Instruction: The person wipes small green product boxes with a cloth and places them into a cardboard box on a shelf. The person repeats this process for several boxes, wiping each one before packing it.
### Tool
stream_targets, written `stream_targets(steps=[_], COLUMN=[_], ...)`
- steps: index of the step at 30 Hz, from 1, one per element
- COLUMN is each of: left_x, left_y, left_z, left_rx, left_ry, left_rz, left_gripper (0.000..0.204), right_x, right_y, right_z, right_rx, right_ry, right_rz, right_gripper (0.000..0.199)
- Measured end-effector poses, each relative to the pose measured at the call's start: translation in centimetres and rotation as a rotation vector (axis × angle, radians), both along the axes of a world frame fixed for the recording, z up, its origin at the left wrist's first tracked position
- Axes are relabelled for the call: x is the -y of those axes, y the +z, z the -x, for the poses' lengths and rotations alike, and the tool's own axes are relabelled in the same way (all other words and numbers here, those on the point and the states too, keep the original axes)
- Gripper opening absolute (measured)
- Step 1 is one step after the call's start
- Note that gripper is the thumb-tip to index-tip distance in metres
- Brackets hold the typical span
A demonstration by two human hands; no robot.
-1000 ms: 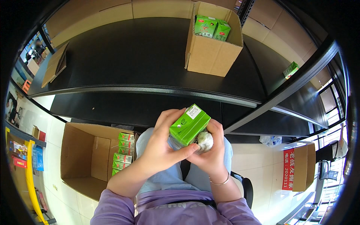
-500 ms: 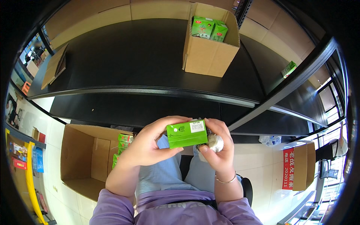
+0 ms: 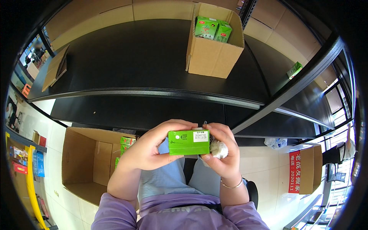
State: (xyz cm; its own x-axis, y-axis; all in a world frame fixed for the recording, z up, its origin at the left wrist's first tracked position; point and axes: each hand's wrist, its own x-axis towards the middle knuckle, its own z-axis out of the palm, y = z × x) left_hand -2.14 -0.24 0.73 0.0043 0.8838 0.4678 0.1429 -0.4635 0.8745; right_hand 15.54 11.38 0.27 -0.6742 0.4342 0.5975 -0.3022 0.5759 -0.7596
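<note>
Left hand point(image 3: 147, 147) clamped on one green carton point(image 3: 188, 143), right hand point(image 3: 230, 159) gripping one white wad point(image 3: 219, 149) beside it, I count two cartons point(image 3: 207, 28) in one cardboard box point(image 3: 212, 59), one o'clock

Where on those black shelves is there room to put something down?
The upper shelf is bare between the cardboard piece at left and the open carton. It's crowded inside that carton, around its green packs.
</note>
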Motion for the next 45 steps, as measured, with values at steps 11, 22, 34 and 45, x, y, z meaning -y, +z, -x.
stream_targets(steps=[11,22,34,45], left_x=[-0.1,-0.8,-3.8,-10.3], left_y=[0.0,-0.8,6.6,16.8], left_z=[0.1,0.3,1.7,4.1], left_rx=[0.01,-0.009,-0.268,-0.283], left_ry=[0.009,0.077,0.004,0.324], left_rz=[0.058,0.171,0.028,-0.1], left_gripper=[0.053,0.049,0.056,0.06], right_x=[-0.3,-1.7,-5.3,-11.9], right_y=[-0.2,-0.2,7.7,18.1], right_z=[-0.1,0.2,-0.1,3.2], right_rx=[0.04,0.114,0.142,0.043], right_ry=[0.006,0.075,0.09,-0.097], right_rz=[0.054,0.181,-0.156,-0.147], right_gripper=[0.048,0.046,0.046,0.042])
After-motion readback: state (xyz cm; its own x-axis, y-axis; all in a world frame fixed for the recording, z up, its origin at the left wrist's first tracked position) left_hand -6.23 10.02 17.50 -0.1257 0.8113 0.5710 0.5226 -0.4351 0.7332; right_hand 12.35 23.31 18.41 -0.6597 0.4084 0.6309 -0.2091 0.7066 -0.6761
